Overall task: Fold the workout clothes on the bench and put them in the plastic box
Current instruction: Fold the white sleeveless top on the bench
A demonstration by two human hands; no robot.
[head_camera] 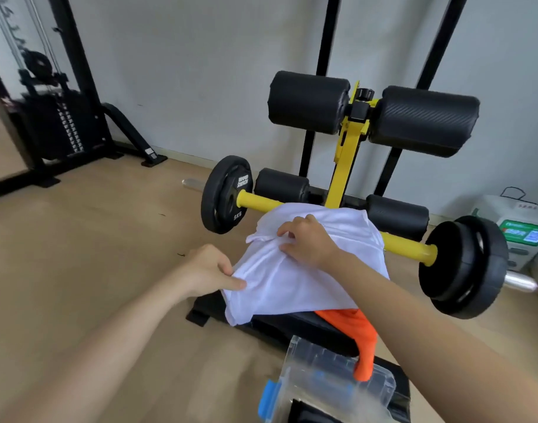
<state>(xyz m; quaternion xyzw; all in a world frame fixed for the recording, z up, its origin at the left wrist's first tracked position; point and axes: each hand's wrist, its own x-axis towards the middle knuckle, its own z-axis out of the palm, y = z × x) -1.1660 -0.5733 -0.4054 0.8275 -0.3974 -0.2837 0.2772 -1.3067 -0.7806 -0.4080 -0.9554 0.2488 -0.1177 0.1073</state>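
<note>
White shirt point(304, 279) draped over counter point(289, 329) at frame centre, left hand point(211, 270) pinching its lower-left edge, right hand point(307, 241) gripping cloth near the collar, probably to tension it flat for folding; orange garment point(351, 326) trails toward plastic box point(325, 372) at bottom.
</note>
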